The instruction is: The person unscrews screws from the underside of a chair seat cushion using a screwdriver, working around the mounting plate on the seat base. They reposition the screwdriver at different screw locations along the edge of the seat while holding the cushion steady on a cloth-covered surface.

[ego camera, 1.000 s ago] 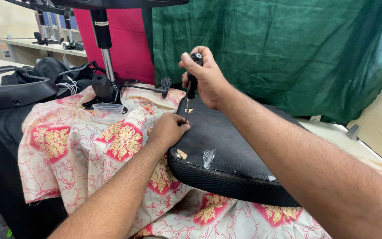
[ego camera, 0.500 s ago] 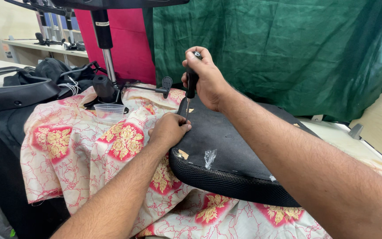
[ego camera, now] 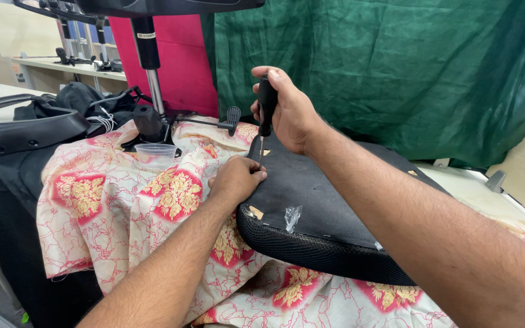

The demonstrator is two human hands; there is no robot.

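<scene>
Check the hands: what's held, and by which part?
Right hand grips a screwdriver by its black handle, shaft pointing down at the black seat pad. Left hand holds nothing clearly; its fingertips rest at the pad's edge by the tip.

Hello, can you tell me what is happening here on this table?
A person works on a black chair seat that lies on a floral cloth. The right hand holds a screwdriver upright, its tip down at the seat's edge. The left hand rests at that edge, fingers beside the tip. A clear plastic cup stands on the cloth, and a green curtain hangs behind.
</scene>
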